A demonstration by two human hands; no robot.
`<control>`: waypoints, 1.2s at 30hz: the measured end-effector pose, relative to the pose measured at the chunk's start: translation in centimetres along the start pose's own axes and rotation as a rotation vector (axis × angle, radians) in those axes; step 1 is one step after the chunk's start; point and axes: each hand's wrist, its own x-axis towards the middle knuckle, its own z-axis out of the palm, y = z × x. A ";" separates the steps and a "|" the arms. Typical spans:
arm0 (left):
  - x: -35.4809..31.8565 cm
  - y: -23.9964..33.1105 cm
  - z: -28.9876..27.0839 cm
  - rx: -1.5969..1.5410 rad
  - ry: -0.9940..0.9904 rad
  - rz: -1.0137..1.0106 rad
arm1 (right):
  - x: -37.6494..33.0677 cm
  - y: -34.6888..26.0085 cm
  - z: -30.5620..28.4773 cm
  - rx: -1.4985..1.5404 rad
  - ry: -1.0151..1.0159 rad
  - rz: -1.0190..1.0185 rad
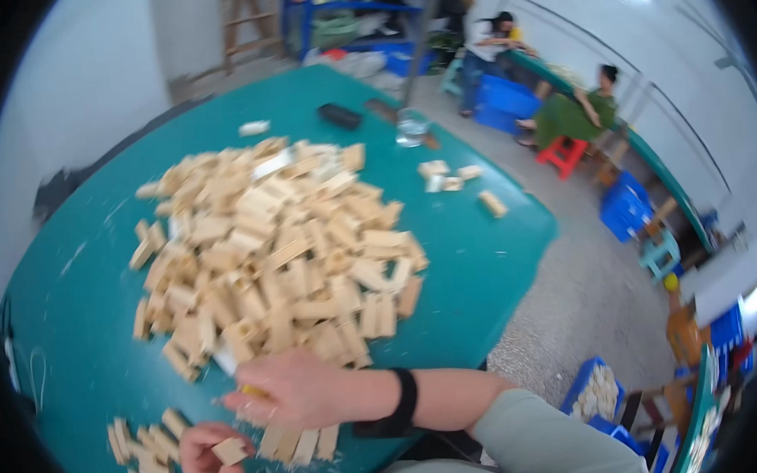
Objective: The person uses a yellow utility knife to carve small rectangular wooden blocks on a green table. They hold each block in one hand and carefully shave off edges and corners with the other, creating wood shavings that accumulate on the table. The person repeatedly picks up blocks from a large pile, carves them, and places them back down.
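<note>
Near the table's front edge, my left hand (204,461) grips a small beige block (230,451) with a notched end. Just above it is my right hand (297,390), closed around a thin thing with a yellow part (251,390); its kind is blurred and mostly hidden by the fingers. A large heap of beige blocks (268,251), some with hollow ends, spreads beyond my hands. Several more blocks (154,454) lie in a small group left of my left hand. Under my right wrist a short row of blocks (304,444) lies side by side, with pale shavings around it.
The green table (491,256) carries a black case (340,116), a clear cup (410,129) and a few loose blocks (492,203) on its far right. A blue crate (594,390) of pale pieces stands on the floor to the right. Two people (577,110) sit farther back.
</note>
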 end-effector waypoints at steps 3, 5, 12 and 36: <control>0.3 0.1 1.6 0.055 0.159 -0.138 | -0.9 1.2 0.1 0.137 0.051 -0.069; 0.4 -0.3 1.5 0.069 0.145 -0.165 | -1.2 1.2 0.0 0.168 0.035 -0.061; 0.3 -1.3 0.6 0.029 0.085 -0.179 | -1.2 1.2 0.1 0.238 0.048 -0.051; 0.5 -0.8 0.0 0.432 0.173 0.284 | -1.3 -1.1 1.1 0.163 -0.057 -0.043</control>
